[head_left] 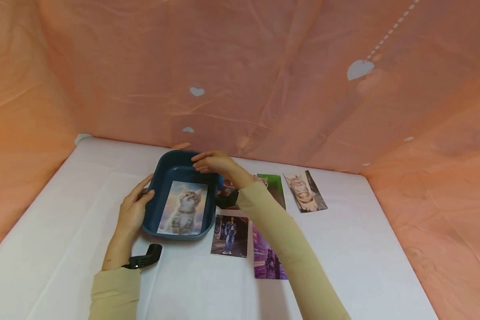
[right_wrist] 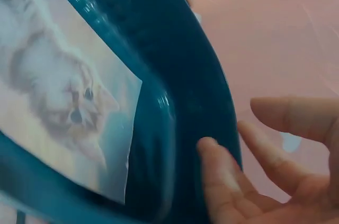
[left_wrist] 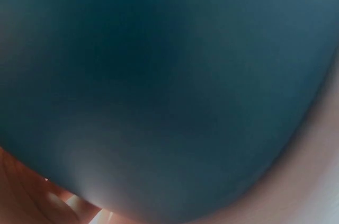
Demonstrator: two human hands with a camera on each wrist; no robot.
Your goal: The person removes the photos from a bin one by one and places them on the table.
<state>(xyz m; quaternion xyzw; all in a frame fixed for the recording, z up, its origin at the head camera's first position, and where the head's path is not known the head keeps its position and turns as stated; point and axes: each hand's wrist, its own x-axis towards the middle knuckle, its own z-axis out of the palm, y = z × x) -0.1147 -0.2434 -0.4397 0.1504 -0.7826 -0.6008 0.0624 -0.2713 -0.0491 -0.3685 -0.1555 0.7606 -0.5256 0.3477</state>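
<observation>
Filling the left wrist view, the blue tray (left_wrist: 159,86) hides the open left hand (head_left: 133,209); right hand (head_left: 214,162) open on its rim.

The left hand (head_left: 133,210) lay with straight, relaxed fingers, its beige-sleeved forearm running back toward the near edge of the table. The right hand (head_left: 214,162) reached forward and across, fingers (right_wrist: 220,173) loosely extended, its arm angled from the near right.
</observation>
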